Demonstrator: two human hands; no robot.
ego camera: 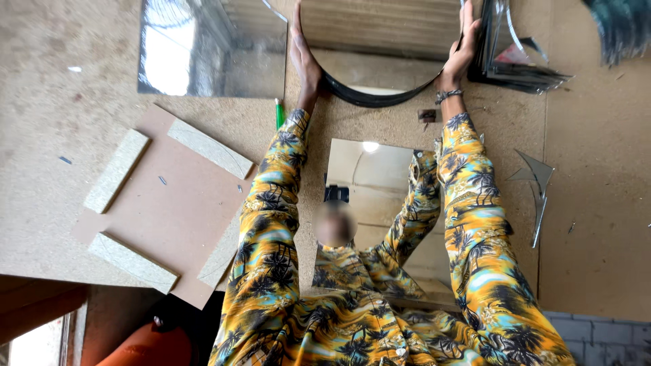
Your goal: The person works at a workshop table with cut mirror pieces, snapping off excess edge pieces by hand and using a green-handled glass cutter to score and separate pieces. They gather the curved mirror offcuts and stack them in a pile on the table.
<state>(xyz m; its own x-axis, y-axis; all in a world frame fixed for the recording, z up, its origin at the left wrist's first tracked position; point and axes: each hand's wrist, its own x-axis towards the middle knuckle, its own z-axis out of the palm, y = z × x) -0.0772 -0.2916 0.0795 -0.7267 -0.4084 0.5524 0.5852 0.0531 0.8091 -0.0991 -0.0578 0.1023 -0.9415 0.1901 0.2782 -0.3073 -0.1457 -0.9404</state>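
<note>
one round mirror (380,41), two square mirrors (210,47), four board strips (116,171), one green pen (279,113)

My workbench (597,203) is a broad sheet of pale, speckled chipboard, lit by soft daylight. At my lower right its edge gives way to a wall of grey blocks (597,335), and at my lower left a dark gap shows an orange rounded shape (146,349) and a bright patch of floor (30,346) beside reddish-brown wood (34,298).
</note>
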